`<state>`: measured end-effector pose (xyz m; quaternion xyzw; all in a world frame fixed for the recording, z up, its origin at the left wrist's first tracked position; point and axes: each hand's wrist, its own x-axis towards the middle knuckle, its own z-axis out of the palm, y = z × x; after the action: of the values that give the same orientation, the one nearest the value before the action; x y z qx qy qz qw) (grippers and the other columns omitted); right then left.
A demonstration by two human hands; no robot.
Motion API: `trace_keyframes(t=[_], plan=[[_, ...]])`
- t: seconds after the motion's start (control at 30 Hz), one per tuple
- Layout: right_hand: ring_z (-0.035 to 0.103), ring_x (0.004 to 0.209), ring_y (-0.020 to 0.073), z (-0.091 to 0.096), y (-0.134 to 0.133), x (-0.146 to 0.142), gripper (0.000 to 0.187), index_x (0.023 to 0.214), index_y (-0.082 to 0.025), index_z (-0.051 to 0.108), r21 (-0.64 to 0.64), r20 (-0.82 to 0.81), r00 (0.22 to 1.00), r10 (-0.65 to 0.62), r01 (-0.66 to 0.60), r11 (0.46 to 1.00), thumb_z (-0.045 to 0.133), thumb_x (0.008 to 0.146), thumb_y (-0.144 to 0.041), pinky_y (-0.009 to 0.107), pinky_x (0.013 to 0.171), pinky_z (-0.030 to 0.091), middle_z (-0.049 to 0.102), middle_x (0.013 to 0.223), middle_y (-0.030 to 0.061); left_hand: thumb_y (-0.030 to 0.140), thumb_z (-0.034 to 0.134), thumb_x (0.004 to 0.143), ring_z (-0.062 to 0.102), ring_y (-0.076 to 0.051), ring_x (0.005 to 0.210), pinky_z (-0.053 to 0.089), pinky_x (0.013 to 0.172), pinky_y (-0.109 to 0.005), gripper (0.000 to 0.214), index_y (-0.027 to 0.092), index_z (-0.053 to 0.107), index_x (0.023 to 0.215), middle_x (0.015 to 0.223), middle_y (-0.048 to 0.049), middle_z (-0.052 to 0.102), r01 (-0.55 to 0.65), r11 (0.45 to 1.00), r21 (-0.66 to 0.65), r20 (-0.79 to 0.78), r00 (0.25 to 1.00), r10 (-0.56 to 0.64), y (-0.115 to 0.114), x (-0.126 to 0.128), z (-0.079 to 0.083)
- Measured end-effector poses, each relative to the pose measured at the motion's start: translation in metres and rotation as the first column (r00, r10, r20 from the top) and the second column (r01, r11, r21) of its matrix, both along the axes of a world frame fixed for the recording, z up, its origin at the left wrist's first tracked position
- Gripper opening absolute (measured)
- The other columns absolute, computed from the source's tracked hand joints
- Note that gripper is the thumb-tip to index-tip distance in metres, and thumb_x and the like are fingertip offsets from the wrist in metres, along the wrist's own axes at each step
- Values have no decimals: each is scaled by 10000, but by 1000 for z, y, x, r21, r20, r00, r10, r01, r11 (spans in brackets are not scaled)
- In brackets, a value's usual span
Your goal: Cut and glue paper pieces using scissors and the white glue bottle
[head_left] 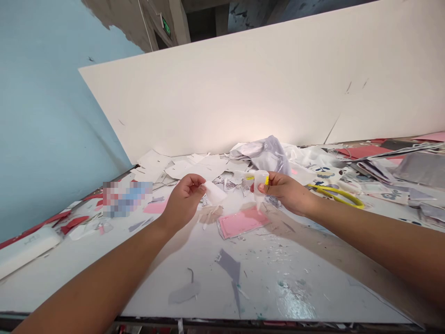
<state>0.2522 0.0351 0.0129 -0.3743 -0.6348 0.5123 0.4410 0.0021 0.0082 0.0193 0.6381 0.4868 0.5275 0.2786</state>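
White scrap (215,193) in left hand's grip (188,197); right hand's grip (285,190) holds, and partly hides, a pale strip (260,180).

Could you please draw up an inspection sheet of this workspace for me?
Surface: glossy white tabletop, stained, strewn with small bits.
Job's things: thin flat white piece; curled white piece with yellow showing beside it; flat pink rectangular piece on the tabletop. Materials unclear.
Clutter: angular white sheets and crumpled pale grey sheet at the back; red scraps at left; yellow loop-shaped handle at right.
Hands: left hand pinches the flat white piece; right hand grips the curled one.
Cables: nothing seen on the tabletop.
Surroundings: upright white panel behind; light blue wall at left.
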Motion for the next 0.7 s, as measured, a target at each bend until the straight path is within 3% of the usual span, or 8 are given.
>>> trace_keyframes(t=[0.7], plan=[[463,636,111,-1,3,-6,244,743,-174,541,-8,-60,996,-62,62,998,676,606,-323,256,612,328,534,666,-28,316,549,705,501,-114,677,405,588,-236,150,221,518,818,737,10,515,-9,1000,10,-38,999,9,-1,0,1]])
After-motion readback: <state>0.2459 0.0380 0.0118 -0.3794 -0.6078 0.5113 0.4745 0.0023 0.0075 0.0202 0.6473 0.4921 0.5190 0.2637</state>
